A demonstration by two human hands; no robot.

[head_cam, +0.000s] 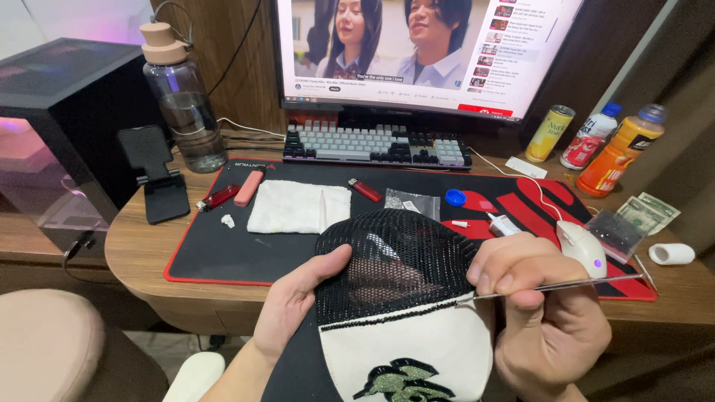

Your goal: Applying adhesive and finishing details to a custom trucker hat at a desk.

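Needle-thin metal tool [566,285] lies pinched in my right hand [547,313], its long axis running sideways, tip touching the bead row on the cap [398,313]. My left hand [298,298] clasps the cap's mesh, below the desk's [141,246] near edge.

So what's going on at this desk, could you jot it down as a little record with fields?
Left hand: holds the cap by its black mesh back, thumb on top.
Right hand: fingers pinch a thin metal tool, tip at the cap's beaded seam.
Desk mat: white cloth, two red lighters, white mouse.
Behind: keyboard, monitor, water bottle, drinks.
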